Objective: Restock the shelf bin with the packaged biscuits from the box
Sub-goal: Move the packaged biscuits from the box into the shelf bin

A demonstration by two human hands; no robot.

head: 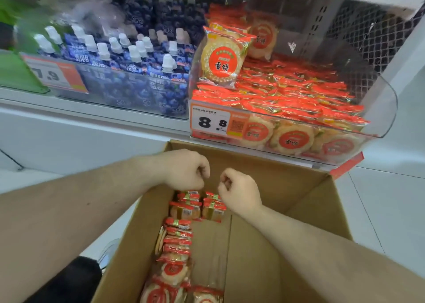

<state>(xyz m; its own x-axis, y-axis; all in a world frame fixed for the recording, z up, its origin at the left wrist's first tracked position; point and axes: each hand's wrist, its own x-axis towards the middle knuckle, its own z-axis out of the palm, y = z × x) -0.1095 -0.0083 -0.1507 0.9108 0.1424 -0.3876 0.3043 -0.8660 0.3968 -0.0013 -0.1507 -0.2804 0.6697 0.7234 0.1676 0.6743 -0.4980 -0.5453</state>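
An open cardboard box point(299, 210) stands on the floor below the shelf. Red-and-gold packaged biscuits point(179, 240) lie in a row along its left side, with more packs point(212, 208) at the far end. My left hand point(186, 169) and my right hand point(239, 190) hover side by side just above those far packs, fingers curled, with no pack visible between them. The clear shelf bin point(381, 109) above holds several layers of the same biscuits point(292, 95). One pack point(222, 58) stands upright at its left.
A price tag reading 8.8 point(210, 122) sits on the bin's front. Blue drink pouches with white caps point(128, 56) fill the bin to the left. The box's right half point(253, 256) shows bare cardboard. White floor point(391, 199) lies to the right.
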